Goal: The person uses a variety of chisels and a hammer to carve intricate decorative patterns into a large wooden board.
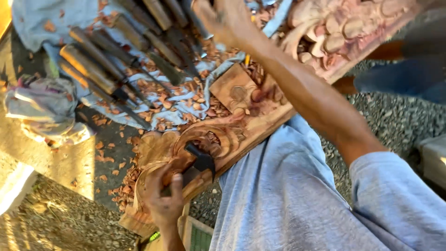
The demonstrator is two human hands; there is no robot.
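While the left hand (163, 197) curls around a dark-bladed chisel (200, 162), its thumb pressed along the handle, the blade rests on the carved wooden panel (232, 128) just above that hand. The right hand (223, 18) reaches up over a row of wooden-handled chisels (116, 60) on a blue cloth (37, 23) (its grip cannot be made out). Wood chips (162, 100) lie scattered about.

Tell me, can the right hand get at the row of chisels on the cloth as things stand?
Probably yes. The right hand is stretched out over the chisels on the grey cloth, apparently already among the upper handles. Nothing lies between them; the carved wooden panel sits lower. Its grip is blurred.
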